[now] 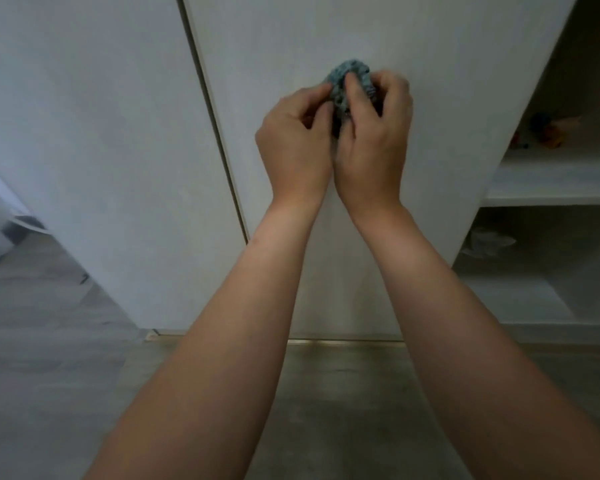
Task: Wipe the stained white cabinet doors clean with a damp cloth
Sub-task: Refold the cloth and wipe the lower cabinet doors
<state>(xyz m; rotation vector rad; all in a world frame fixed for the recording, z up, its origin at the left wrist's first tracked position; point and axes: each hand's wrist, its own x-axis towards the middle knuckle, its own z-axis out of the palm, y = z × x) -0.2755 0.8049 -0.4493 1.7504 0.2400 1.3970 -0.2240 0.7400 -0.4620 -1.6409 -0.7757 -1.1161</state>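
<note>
Cloth (347, 85): blue-grey, bunched into a small wad, being held up in front of the right-hand white cabinet door (378, 39), toward the upper middle of that door; touching the door or not, cannot tell.
Left hand (297, 147): gripping the wad's left side, fingers curling in and thumb tip pinching the fabric.
Right hand (373, 147): wrapping round the wad's right side, thumb lying across the front of the fabric, fingers curling behind.
Hands together: pressing side by side, heels almost touching, both bare forearms reaching up from the bottom edge.
Left-hand cabinet door (94, 116): white, sitting beside the other door, a thin dark seam running between the two.
Open shelves (551, 188): lying beyond the right edge of the right-hand door, white, holding small blurred orange and dark objects (551, 131) above and something pale and crumpled (489, 242) below.
Floor (49, 358): grey wood-look boards running beneath the doors.
</note>
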